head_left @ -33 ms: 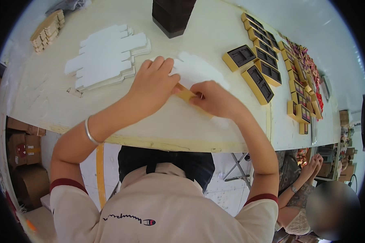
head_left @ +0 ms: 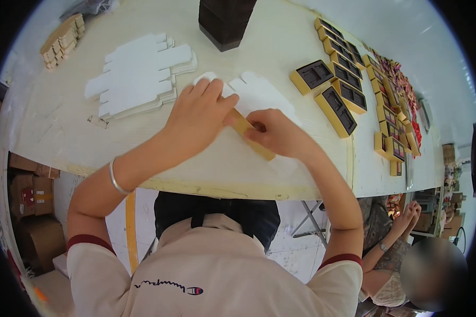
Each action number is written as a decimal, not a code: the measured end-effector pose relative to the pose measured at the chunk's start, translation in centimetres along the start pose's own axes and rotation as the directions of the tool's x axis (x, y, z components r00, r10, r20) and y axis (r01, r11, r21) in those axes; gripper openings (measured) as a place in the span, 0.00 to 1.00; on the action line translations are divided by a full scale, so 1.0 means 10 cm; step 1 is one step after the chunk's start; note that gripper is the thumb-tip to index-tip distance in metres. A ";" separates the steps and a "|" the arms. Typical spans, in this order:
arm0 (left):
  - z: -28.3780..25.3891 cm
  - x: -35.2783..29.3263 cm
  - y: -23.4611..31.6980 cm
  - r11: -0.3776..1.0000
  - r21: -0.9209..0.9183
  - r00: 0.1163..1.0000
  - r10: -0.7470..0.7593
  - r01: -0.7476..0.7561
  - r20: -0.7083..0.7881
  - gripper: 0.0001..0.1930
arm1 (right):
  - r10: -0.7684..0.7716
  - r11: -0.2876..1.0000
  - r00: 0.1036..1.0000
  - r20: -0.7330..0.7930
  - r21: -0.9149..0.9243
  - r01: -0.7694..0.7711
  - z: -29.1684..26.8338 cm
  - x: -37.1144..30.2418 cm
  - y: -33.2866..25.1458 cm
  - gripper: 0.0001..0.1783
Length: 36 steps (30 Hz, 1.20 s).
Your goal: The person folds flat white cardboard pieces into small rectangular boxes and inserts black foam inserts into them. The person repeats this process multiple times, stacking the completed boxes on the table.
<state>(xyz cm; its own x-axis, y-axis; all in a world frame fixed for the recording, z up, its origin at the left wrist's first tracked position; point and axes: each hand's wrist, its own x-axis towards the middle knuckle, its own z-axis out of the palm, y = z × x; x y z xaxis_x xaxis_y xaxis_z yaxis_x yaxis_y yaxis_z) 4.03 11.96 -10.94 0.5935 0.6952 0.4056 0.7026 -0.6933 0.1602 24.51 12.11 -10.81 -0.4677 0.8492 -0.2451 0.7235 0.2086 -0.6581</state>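
In the head view, the person's left hand (head_left: 198, 117) lies flat, palm down, on a white die-cut card blank (head_left: 259, 95) spread on the pale table (head_left: 47, 127). Its fingers are extended and held close together, pressing down on the blank and on the upper end of a narrow tan cardboard strip (head_left: 251, 134) that runs diagonally toward the table's near edge. A silver bangle (head_left: 116, 179) circles the left wrist.

The right hand (head_left: 277, 134) is curled over the middle of the same strip, fingers bent inward and the tips pinched against the strip; exactly how the thumb sits under the fingers cannot be made out. The two hands nearly touch where they meet on the strip. The strip itself lies on the white blank, just in front of the person, its lower end sticking out past the right hand.

To the left of the hands is a stack of white die-cut blanks (head_left: 140, 74), and farther left, near the table's far corner, a small pile of tan cardboard pieces (head_left: 63, 39). A dark box stack (head_left: 225, 21) stands at the far edge. To the right, gold-edged trays with dark inserts (head_left: 336, 100) lie in rows running away along the table. At the lower right, another person's hands (head_left: 407, 216) are raised, well apart from the work.
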 end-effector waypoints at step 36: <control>0.15 -0.26 0.21 0.947 -0.126 0.939 0.312 -0.296 0.144 0.18 | -0.522 0.831 0.812 -0.262 -0.371 0.414 0.20 -0.31 0.24 0.11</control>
<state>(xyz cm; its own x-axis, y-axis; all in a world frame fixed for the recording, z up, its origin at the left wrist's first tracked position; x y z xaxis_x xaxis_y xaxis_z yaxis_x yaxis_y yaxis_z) 4.52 8.97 -13.04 0.8334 0.4636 0.3010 0.4403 -0.8860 0.1454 26.67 9.01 -13.06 -0.6244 0.7077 0.3306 0.5959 0.7052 -0.3842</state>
